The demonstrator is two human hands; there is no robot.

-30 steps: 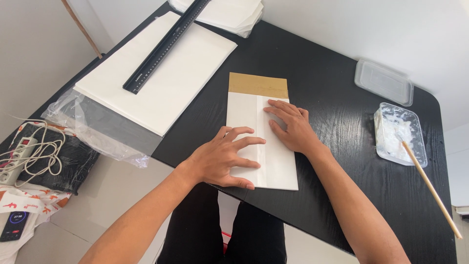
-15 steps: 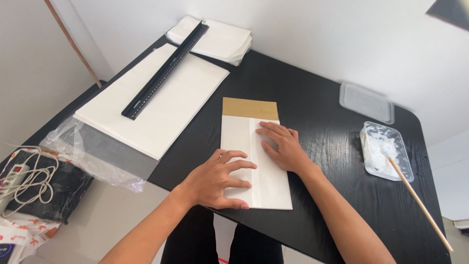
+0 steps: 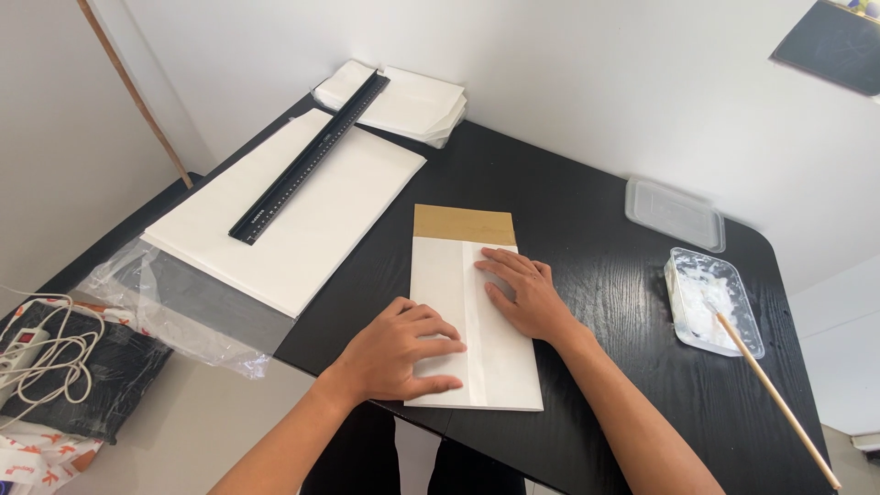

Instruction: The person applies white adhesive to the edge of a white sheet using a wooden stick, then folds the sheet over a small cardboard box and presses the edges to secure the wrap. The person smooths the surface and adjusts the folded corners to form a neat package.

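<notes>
Head view, looking down: both hands lie flat, palms down and fingers spread, on a folded white paper sheet [image 3: 472,321] at the near edge of the black table [image 3: 587,238], gripping nothing, only pressing. Compared with a second ago, the left hand [image 3: 399,353] sits in much the same spot on the sheet's near left part, while the right hand [image 3: 518,293] has its fingertips along the lengthwise fold line; the change between pictures is mostly the camera lifting to take in more of the table, so the pressing along the seam seems to go on unaltered. Beyond the fingers a tan strip [image 3: 463,224] shows at the sheet's far end. To the right stands a clear plastic tub [image 3: 713,301] smeared with white paste, a thin wooden stick [image 3: 779,403] leaning out of it, and its clear lid [image 3: 675,214] lies just behind. At far left a large stack of white sheets [image 3: 284,215] carries a long black ruler [image 3: 310,158], with folded white pieces [image 3: 403,101] by the wall. Crumpled clear plastic film [image 3: 183,312] hangs off the near left edge.
</notes>
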